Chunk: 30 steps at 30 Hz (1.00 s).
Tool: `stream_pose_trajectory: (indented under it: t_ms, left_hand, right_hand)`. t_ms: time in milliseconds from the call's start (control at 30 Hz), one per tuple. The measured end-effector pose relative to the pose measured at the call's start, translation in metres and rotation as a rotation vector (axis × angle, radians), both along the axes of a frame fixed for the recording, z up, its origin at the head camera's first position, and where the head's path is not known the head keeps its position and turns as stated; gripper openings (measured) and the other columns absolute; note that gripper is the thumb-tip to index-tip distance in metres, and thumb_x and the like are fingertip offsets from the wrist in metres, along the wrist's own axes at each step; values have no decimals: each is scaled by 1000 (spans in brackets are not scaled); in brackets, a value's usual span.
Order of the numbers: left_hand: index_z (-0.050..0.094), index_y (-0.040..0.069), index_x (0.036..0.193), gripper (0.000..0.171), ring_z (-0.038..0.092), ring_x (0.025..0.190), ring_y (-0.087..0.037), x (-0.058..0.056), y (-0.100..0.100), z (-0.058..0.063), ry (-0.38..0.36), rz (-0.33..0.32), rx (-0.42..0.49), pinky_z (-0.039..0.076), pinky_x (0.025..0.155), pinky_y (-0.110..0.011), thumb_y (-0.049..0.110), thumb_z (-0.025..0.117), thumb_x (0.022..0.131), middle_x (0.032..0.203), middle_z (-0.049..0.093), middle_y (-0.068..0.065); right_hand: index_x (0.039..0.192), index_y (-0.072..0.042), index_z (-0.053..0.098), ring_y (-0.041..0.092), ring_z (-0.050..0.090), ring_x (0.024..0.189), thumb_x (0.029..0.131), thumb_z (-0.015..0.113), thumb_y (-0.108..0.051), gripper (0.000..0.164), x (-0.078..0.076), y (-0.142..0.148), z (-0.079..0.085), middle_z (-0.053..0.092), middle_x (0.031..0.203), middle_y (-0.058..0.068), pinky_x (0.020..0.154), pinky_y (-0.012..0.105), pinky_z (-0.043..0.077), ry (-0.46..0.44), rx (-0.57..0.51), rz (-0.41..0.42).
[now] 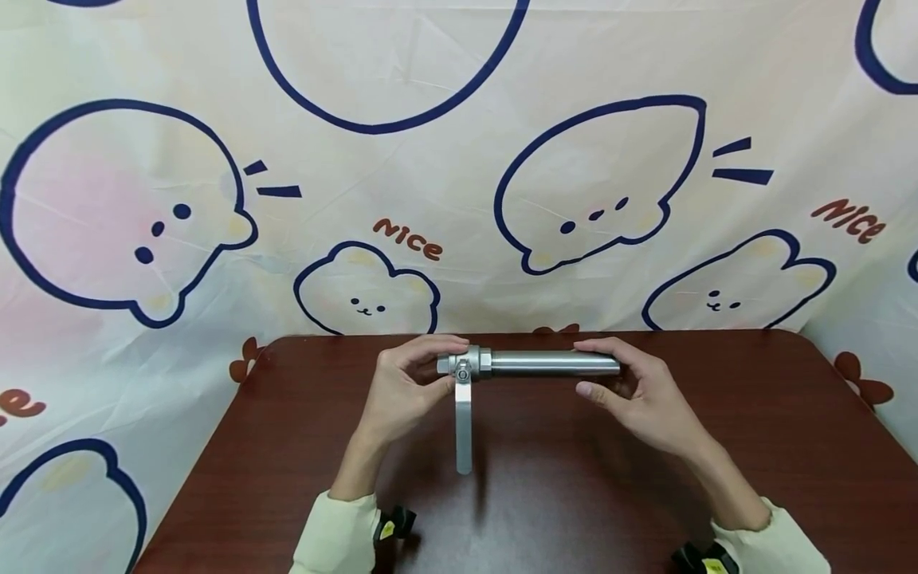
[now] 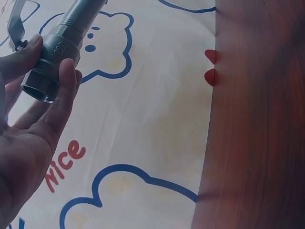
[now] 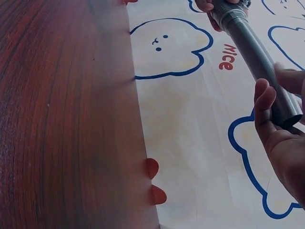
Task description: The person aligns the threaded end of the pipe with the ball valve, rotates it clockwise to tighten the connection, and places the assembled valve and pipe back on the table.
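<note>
A metal ball valve (image 1: 473,361) with a flat lever handle (image 1: 464,430) is joined at its right end to a smooth steel pipe (image 1: 538,363). Both are held level above the table, and the lever points toward the person. My left hand (image 1: 405,391) grips the valve body, thumb in front and fingers behind; in the left wrist view the open end of the valve (image 2: 40,88) shows between them. Around the pipe's free end curls my right hand (image 1: 645,399), its thumb on the near side. The right wrist view shows this pipe end (image 3: 286,114) between thumb and fingers.
Beneath the hands lies a dark brown wooden table (image 1: 559,494) with rounded far corners. A pale cloth backdrop (image 1: 459,183) printed with blue cartoon outlines hangs behind it and along both sides. Black straps with yellow marks sit by both cuffs.
</note>
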<state>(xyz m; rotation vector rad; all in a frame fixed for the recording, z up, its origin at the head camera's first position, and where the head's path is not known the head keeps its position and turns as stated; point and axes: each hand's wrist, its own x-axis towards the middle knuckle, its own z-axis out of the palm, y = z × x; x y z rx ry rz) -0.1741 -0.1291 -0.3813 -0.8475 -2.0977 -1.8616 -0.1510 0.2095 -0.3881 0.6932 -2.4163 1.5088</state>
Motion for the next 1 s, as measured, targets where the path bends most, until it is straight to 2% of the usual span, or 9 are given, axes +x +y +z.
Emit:
stream_pose_trajectory:
  t_ms: [67, 233, 367, 733, 1000]
  left_hand:
    - [78, -2, 118, 39, 74, 109, -14, -1, 0, 1, 0, 2, -4, 65, 93, -34, -19, 78, 83, 126, 76, -20]
    - [79, 0, 117, 39, 75, 108, -15, -3, -1, 2, -5, -5, -12, 65, 93, -33, -18, 78, 83, 124, 77, -19]
    - [79, 0, 117, 39, 75, 107, -16, -4, -1, 2, -5, -8, -17, 65, 92, -33, -18, 79, 83, 123, 77, -18]
    - [79, -1, 118, 38, 75, 108, -15, -4, -4, 2, -4, -14, -26, 65, 92, -32, -19, 77, 83, 124, 77, -20]
    - [78, -1, 117, 38, 75, 110, -15, -3, -5, 0, 1, -24, -28, 65, 94, -34, -18, 78, 83, 124, 77, -20]
  right_hand:
    - [140, -15, 67, 13, 64, 83, 94, 79, 1, 50, 0, 0, 1, 69, 117, 7, 61, 25, 56, 5, 11, -3]
    - [139, -16, 67, 12, 63, 78, 94, 79, 1, 50, 0, 1, 6, 69, 113, 5, 58, 25, 53, 40, 56, -26]
    - [138, -15, 68, 10, 63, 82, 94, 78, 2, 48, 1, 1, 7, 71, 113, 6, 61, 25, 53, 59, 68, -22]
    - [138, -12, 67, 15, 75, 83, 96, 75, 4, 46, 0, 0, 4, 74, 113, 12, 65, 24, 57, 29, 46, 6]
    - [139, -14, 67, 10, 73, 81, 97, 73, 4, 46, 1, 0, 3, 75, 102, 11, 63, 27, 60, 29, 59, 7]
